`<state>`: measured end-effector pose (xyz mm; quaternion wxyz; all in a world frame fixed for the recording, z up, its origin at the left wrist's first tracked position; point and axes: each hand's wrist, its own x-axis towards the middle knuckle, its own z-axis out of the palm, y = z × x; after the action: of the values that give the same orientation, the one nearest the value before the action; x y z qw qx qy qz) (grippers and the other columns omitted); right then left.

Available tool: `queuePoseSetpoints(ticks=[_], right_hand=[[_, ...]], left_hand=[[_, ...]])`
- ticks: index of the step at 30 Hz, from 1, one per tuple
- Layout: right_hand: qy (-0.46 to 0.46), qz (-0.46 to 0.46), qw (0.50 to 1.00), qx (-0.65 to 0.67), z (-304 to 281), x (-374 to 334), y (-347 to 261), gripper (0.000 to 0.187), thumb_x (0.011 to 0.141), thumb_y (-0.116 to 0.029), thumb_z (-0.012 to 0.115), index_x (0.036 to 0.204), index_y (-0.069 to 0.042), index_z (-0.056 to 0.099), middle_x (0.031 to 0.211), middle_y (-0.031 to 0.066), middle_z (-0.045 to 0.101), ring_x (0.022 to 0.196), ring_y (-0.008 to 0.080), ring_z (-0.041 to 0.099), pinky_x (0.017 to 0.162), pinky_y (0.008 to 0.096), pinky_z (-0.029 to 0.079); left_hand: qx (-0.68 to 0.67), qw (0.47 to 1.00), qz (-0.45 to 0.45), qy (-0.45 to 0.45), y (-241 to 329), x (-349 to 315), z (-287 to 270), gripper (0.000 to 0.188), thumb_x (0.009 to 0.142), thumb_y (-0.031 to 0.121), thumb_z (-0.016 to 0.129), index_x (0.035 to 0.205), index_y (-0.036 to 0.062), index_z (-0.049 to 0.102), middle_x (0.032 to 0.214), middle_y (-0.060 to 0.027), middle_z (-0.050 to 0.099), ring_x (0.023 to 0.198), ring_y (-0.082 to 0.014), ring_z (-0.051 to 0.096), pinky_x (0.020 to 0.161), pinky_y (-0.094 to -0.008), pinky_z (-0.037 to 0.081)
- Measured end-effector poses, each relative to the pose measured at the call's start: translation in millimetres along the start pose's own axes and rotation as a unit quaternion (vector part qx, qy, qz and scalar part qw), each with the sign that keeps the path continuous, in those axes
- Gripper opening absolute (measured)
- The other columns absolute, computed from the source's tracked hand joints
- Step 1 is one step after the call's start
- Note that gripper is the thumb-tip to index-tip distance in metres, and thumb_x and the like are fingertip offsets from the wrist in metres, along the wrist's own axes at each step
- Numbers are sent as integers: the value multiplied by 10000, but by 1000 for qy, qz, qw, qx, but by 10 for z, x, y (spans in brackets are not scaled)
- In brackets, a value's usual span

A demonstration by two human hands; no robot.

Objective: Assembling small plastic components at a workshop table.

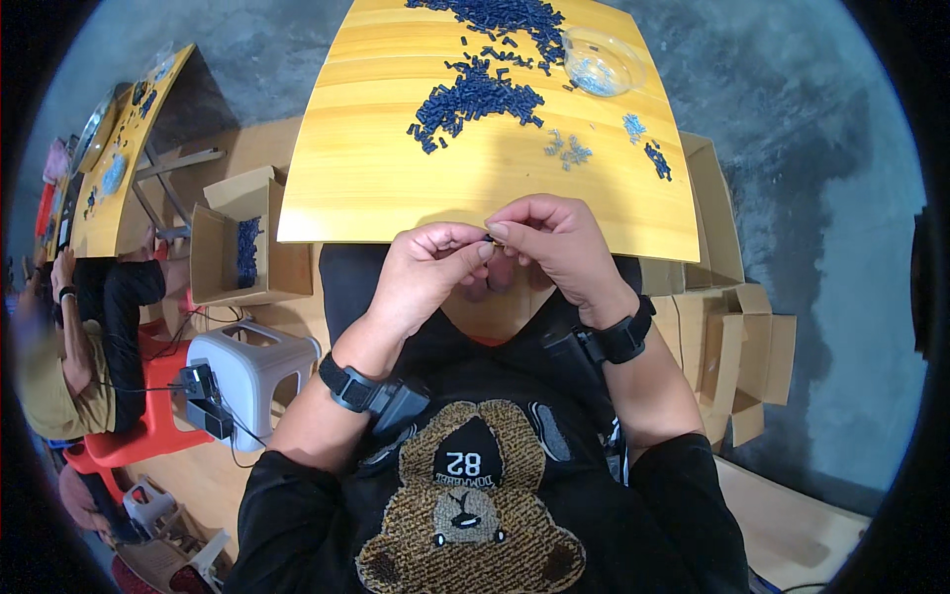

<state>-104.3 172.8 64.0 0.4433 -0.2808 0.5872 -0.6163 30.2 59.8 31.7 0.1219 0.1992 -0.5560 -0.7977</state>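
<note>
Just past the near edge of the yellow wooden table (346, 213), my two hands meet fingertip to fingertip. My left hand (427, 269) is closed in a pinch on a small dark piece (489, 239), mostly hidden by the fingers. My right hand (562, 247) pinches at the same spot, thumb and index finger together. Farther up the table lies a pile of short dark blue cylindrical pieces (475, 102). Right of it are a scatter of small clear pieces (569, 150), a little heap of light blue pieces (633, 127) and a small dark cluster (657, 160).
A clear round bowl (616, 67) with light-coloured pieces stands at the far right. Left of the table are an open carton (208, 267) holding dark pieces and a grey stool (242, 361). More cartons (737, 346) stand right. Another person (84, 346) sits at a second table, far left.
</note>
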Motion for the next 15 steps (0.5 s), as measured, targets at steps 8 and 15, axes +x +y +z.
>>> queuePoseSetpoints(ticks=[8,15], right_hand=[[7,-7,1000,-29,13,-28,17,109,826,-92,627,855,12,633,666,25,614,534,58,547,473,186,438],[59,13,997,-52,107,-68,-8,101,824,-93,626,820,8,627,636,24,603,494,57,538,441,190,430]], left_hand=[[2,1000,-11,6,31,-43,33,143,831,98,632,954,27,642,828,-36,657,694,-78,593,615,-199,462],[-6,1000,-7,-9,79,-72,70,139,825,90,638,948,25,642,818,-34,656,678,-76,593,606,-197,464]])
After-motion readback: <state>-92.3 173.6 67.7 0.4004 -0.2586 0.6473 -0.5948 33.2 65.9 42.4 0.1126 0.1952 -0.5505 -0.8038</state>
